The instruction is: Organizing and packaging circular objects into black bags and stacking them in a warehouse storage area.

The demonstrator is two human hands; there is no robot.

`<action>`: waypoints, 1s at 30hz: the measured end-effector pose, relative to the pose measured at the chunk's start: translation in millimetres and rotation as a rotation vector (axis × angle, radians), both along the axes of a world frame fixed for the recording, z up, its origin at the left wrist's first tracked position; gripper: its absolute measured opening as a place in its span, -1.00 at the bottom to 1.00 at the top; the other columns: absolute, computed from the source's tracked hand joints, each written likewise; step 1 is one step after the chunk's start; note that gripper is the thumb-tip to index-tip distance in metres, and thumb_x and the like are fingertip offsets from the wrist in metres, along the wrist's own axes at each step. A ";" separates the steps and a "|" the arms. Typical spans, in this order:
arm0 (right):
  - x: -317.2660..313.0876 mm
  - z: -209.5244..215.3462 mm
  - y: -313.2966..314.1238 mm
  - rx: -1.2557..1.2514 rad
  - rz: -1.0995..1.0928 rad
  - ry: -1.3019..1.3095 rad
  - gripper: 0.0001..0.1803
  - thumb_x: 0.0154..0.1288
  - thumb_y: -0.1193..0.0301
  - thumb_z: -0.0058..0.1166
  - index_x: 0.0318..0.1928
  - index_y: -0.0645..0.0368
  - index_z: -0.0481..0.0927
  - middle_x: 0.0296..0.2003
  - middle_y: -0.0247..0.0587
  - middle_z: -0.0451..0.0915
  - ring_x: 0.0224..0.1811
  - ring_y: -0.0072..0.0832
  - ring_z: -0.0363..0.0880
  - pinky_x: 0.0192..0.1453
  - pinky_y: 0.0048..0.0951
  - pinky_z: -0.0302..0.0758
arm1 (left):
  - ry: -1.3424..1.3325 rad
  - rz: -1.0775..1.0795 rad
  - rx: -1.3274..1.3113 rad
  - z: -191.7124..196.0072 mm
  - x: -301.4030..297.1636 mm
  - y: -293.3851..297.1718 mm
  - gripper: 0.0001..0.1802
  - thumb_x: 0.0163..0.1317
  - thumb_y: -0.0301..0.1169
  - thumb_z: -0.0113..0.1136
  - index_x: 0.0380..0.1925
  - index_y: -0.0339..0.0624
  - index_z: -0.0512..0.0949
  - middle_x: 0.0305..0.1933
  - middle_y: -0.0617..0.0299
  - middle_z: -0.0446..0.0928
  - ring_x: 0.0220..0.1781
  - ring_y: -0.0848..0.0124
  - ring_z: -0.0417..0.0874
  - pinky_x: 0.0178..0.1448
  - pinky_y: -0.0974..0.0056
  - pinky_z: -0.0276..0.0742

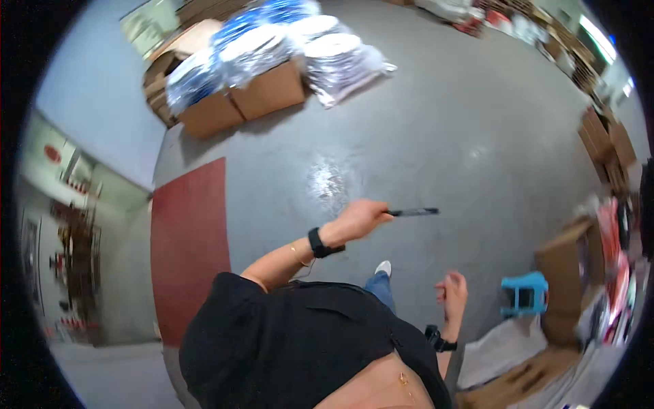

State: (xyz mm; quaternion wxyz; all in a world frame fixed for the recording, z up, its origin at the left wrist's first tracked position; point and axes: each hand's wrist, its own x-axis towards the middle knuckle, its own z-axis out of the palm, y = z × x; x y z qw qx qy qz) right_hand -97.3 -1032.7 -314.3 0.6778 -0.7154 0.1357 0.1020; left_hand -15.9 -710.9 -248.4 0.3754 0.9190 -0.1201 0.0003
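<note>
Your left hand (355, 221) clamped on dark pen (413, 212), long axis pointing right over floor (436, 136); right hand (455, 292) loosely curled, empty, lower, near stool (523, 293).

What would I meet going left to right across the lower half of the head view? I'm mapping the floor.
Red floor patch → left hand holding a dark pen-like tool → right hand → blue plastic stool → open cardboard box.

Black pen (414, 212) in left hand (359, 219), black wristband (317, 243). Grey floor (436, 136) with a dark red patch (189, 238). Brown boxes (269, 92) under blue-and-white bags (252, 41) (shiny plastic). Bright blue stool (524, 294). Black shirt (300, 341), blue jeans (381, 286), white shoe (383, 267).
</note>
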 end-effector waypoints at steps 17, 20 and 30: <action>493.6 -54.9 229.3 -0.943 1.005 -0.577 -0.63 0.09 0.23 0.15 -0.18 0.24 0.48 -0.38 0.00 0.59 -0.27 -0.08 0.54 -0.21 -0.21 0.45 | 0.206 1.413 -0.045 -27.3 -9.2 286.5 -0.67 0.23 -0.22 0.04 -0.55 -0.28 0.48 -0.75 0.20 0.43 -0.69 0.41 0.50 -0.58 0.31 0.34; 523.9 -77.6 344.0 -0.625 1.077 -0.616 -0.67 0.15 0.25 0.11 -0.17 0.22 0.48 -0.47 -0.11 0.59 -0.44 -0.29 0.56 -0.38 -0.36 0.47 | 0.086 1.527 -0.042 -30.9 -0.1 347.0 -0.66 0.24 -0.23 0.03 -0.56 -0.28 0.48 -0.75 0.21 0.42 -0.69 0.44 0.49 -0.56 0.33 0.33; 568.4 -325.6 341.8 -0.986 1.742 -0.454 -0.72 0.12 0.24 -0.09 -0.53 0.12 0.59 -0.48 -0.15 0.59 -0.63 -0.41 0.52 -0.53 -0.33 0.45 | -0.037 1.333 -0.121 11.7 238.3 533.9 -0.61 0.26 -0.23 0.00 -0.65 -0.28 0.44 -0.74 0.19 0.44 -0.65 0.40 0.49 -0.51 0.29 0.33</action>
